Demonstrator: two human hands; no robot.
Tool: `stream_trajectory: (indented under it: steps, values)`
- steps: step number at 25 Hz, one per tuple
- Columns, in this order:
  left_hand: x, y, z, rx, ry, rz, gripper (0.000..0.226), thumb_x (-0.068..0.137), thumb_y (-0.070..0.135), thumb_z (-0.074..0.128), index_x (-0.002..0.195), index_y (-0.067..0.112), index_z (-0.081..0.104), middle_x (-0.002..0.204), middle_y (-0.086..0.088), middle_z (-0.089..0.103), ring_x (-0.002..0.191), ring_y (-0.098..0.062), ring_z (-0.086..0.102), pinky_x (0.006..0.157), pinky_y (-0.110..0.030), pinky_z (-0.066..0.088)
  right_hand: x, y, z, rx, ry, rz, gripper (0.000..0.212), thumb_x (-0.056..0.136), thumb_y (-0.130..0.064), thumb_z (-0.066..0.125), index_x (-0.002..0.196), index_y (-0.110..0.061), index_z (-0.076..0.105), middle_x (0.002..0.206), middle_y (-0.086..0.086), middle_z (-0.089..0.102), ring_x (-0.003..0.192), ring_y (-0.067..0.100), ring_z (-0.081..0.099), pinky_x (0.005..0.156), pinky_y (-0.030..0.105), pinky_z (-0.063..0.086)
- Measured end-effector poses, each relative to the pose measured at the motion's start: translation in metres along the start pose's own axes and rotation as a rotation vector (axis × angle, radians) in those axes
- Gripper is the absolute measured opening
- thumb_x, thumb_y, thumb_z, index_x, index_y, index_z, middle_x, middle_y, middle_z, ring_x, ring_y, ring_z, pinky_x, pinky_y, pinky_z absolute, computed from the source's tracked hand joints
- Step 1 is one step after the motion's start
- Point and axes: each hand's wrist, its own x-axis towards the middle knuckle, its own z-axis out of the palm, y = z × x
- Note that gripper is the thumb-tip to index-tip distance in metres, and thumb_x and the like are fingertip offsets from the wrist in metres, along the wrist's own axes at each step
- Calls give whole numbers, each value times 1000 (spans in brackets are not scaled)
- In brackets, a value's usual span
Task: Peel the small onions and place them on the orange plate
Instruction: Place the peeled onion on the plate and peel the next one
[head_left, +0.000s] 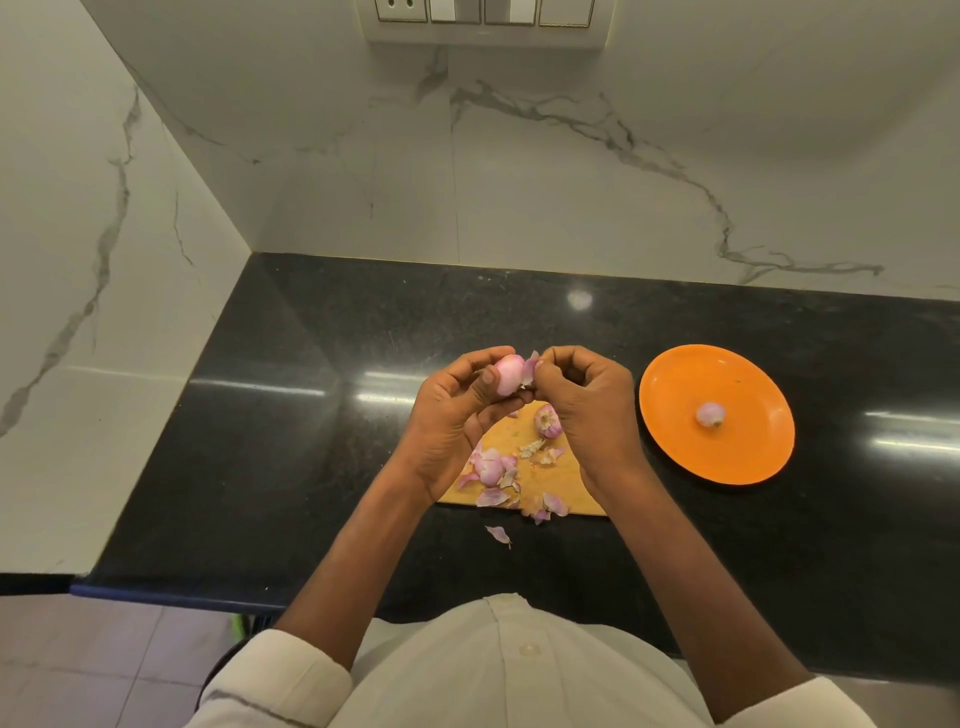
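Peeling in progress — left hand (457, 402) grips an onion (506, 375) above the board (563, 480), right hand (576, 400) pinches a skin flap (530, 366) at its 3 o'clock. Next, probably: tear the flap free, then carry the onion to the plate (748, 452) at the board's 3 o'clock. Count — one peeled onion (710, 414) on the plate, two on the board (548, 422) (490, 466), one in hand.

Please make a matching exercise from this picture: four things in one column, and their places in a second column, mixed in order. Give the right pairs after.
Things:
1. onion being peeled
2. peeled onion
3. cutting board
4. loose skin piece

Places:
A. on the orange plate
B. on the black counter, just in front of the board
C. in the grip of the left hand
D. under both hands, left of the plate

Pairs: 1-C, 2-A, 3-D, 4-B
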Motion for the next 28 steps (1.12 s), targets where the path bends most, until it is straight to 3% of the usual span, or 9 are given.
stream_trajectory:
  steps: [2, 6, 11, 15, 17, 21, 28]
  values:
    - [1, 0, -3, 19, 11, 3, 41, 93, 19, 64, 130, 1, 64, 131, -21, 68, 110, -33, 73, 94, -39, 63, -1, 0, 2, 18, -2, 35, 13, 98, -17, 69, 95, -6, 77, 91, 13, 76, 92, 34, 72, 84, 44, 64]
    - [0, 1, -6, -60, 1, -5, 41, 98, 19, 58, 133, -2, 61, 130, -25, 69, 109, -31, 72, 93, -35, 63, 2, -3, -2, 407, -17, 300, 18, 102, -16, 66, 103, -1, 75, 98, 18, 78, 95, 31, 76, 91, 40, 62]
    - [0, -3, -7, -32, 74, 8, 40, 92, 14, 67, 129, -1, 66, 131, -23, 68, 115, -30, 70, 90, -32, 62, 0, 4, -3, 24, -8, 112, 15, 100, -7, 68, 112, -12, 75, 99, 5, 79, 94, 17, 77, 74, 23, 62]
    - [-1, -3, -6, 38, 121, 33, 41, 89, 19, 67, 125, -1, 66, 110, -8, 77, 100, -19, 75, 79, -26, 61, -2, 14, -2, -260, -28, -74, 26, 97, -18, 74, 122, -25, 76, 111, -11, 75, 101, 1, 71, 82, 19, 60]
    - [-2, -4, -6, 66, 130, 49, 43, 90, 20, 67, 125, -3, 65, 104, -4, 79, 95, -17, 76, 77, -25, 61, -6, 14, 0, -361, -41, -217, 28, 95, -23, 76, 123, -22, 77, 108, -11, 76, 99, -2, 70, 83, 13, 57]
    - [1, -6, -11, 158, 152, 94, 38, 88, 25, 72, 118, 2, 70, 108, -8, 78, 100, -23, 75, 82, -31, 60, -8, 13, 4, -455, -6, -373, 24, 94, -21, 78, 117, -16, 79, 102, -4, 79, 91, 4, 73, 79, 19, 60]
    - [2, -12, -9, 336, 119, 178, 36, 87, 21, 81, 118, 5, 73, 112, -16, 77, 109, -35, 73, 88, -40, 61, -9, 11, 9, -491, 90, -311, 14, 91, -30, 80, 90, -16, 75, 79, -8, 70, 73, 9, 68, 65, 33, 60]
